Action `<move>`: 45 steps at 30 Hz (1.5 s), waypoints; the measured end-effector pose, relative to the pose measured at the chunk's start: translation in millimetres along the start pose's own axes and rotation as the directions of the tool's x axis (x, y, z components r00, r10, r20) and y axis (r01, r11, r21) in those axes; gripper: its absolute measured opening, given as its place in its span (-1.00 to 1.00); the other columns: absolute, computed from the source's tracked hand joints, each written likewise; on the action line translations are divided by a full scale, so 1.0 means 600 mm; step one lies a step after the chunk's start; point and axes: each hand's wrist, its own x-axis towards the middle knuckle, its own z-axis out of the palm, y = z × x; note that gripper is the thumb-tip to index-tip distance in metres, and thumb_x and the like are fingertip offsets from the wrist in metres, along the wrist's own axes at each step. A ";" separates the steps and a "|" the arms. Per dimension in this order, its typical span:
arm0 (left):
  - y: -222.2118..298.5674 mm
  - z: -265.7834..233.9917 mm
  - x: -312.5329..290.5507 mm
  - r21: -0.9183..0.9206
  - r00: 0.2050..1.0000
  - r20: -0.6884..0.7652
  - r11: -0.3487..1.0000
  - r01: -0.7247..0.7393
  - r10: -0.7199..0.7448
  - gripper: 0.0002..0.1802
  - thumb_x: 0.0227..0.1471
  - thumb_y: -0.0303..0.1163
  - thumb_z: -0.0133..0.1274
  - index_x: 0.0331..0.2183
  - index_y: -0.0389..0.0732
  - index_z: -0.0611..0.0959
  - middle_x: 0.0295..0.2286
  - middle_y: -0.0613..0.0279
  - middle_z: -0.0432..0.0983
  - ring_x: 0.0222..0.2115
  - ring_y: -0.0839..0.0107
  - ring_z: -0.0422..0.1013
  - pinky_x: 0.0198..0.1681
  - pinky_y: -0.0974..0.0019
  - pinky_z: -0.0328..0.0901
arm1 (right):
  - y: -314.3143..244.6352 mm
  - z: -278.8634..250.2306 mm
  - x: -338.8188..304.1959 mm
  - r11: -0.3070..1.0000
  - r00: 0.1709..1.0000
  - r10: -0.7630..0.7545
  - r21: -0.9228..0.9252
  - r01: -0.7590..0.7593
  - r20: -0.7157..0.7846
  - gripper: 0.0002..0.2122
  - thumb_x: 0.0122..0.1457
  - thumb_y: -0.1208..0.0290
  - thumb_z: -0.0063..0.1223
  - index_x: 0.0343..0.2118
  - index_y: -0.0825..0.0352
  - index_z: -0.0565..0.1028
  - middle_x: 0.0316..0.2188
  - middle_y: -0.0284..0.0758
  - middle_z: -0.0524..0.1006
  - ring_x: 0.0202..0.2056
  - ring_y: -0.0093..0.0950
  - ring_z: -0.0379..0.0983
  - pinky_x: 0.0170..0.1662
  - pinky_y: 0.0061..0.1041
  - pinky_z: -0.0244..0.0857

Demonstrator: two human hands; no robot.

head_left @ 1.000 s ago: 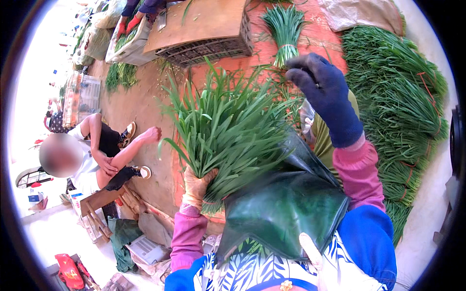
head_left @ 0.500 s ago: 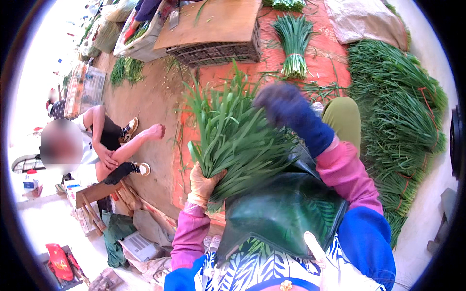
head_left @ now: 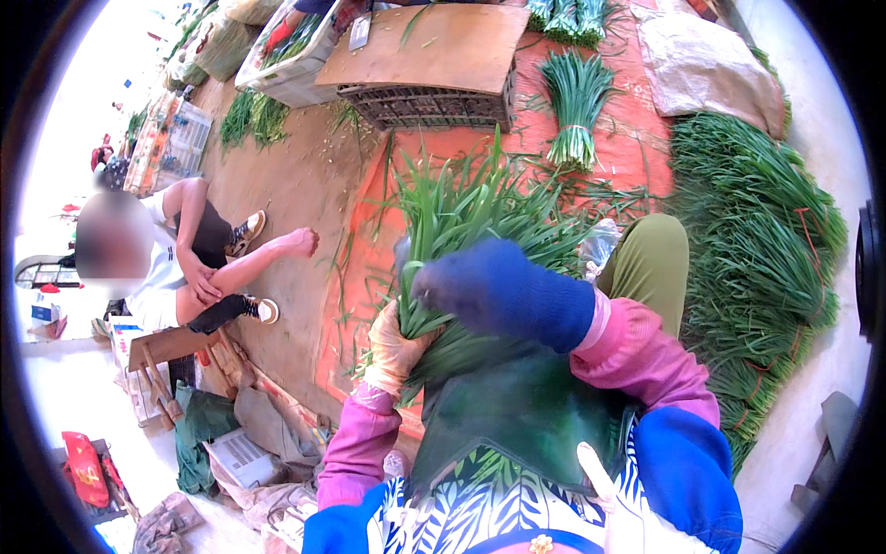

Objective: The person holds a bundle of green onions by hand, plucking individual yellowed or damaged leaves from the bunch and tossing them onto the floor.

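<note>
My left hand [head_left: 395,349], in a thin tan glove, grips the base of a thick bunch of long green leaves [head_left: 471,217] that fans upward over my lap. My right hand [head_left: 480,282], in a dark blue glove, presses against the lower stalks of that same bunch, fingers curled onto them. A dark green apron [head_left: 512,411] covers my lap beneath the bunch. Pink sleeves cover both forearms.
A large heap of the same greens [head_left: 766,268] lies on my right on an orange mat [head_left: 637,157]. A tied bundle [head_left: 577,102] lies ahead near a dark crate topped with a board [head_left: 434,55]. A person [head_left: 194,268] sits on the left by a low stool [head_left: 161,346].
My right hand came down from a raised position at upper right onto the lower stalks of the bunch. The left hand kept its grip on the base.
</note>
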 end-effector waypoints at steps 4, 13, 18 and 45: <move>-0.018 -0.003 -0.008 -0.130 0.999 0.017 0.990 0.051 -0.049 -0.48 -0.35 -0.33 0.37 -0.24 -0.21 0.56 -0.39 0.17 0.57 -0.38 0.34 0.49 -0.26 0.31 0.35 | 0.022 -0.074 -0.016 0.520 0.831 0.480 0.854 -0.011 -0.281 -0.79 0.24 0.31 -0.12 -0.32 0.33 0.48 -0.64 -0.40 0.46 -0.66 -0.67 0.36 -0.62 -0.63 0.22; -0.018 0.000 -0.003 -0.056 0.999 0.017 0.998 -0.034 0.035 -0.50 -0.36 -0.29 0.38 -0.28 -0.19 0.58 -0.41 0.15 0.57 -0.39 0.24 0.50 -0.31 0.28 0.36 | 0.099 -0.084 -0.022 0.772 0.970 0.112 -0.596 -0.222 -0.216 -0.69 0.10 0.41 -0.09 -0.06 0.10 0.41 -0.66 -0.23 0.45 -0.68 -0.28 0.40 -0.67 -0.32 0.22; -0.024 0.002 -0.008 -0.130 0.999 0.005 0.990 -0.048 0.049 -0.50 -0.35 -0.31 0.38 -0.27 -0.20 0.57 -0.38 0.14 0.56 -0.38 0.23 0.49 -0.29 0.30 0.36 | 0.141 -0.067 -0.021 0.898 0.956 -0.140 -0.440 0.013 -0.256 -0.83 0.11 0.42 -0.11 -0.25 0.20 0.48 -0.70 -0.26 0.45 -0.71 -0.41 0.40 -0.70 -0.41 0.22; -0.031 -0.003 -0.015 0.217 0.990 0.010 0.967 -0.137 0.138 -0.20 -0.55 -0.28 0.41 -0.10 -0.11 0.52 -0.32 0.10 0.50 -0.33 0.12 0.45 -0.23 0.18 0.36 | 0.046 -0.161 -0.018 0.975 0.929 0.223 0.056 -0.217 -0.297 -0.77 0.09 0.39 0.02 -0.16 0.20 0.44 -0.61 -0.22 0.49 -0.68 -0.36 0.38 -0.59 -0.47 0.25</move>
